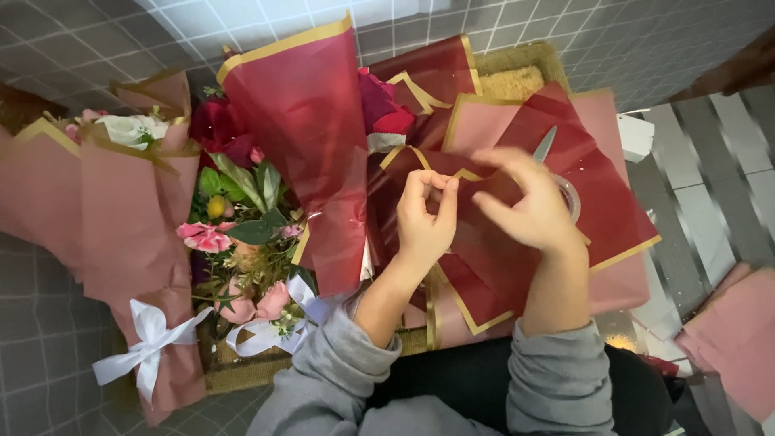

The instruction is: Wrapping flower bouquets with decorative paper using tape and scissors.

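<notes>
Two hands are busy here: your left hand (424, 218) is pinching the gold edge of the dark red wrapping paper (517, 266), and your right hand (529, 202) is curled just beside it, fingertips nipping the same edge. The paper lies flat right under both hands, spreading away to your right. The scissors (546, 144) poke out just behind your right hand, and the red bouquet (307, 137) lies to your left.
</notes>
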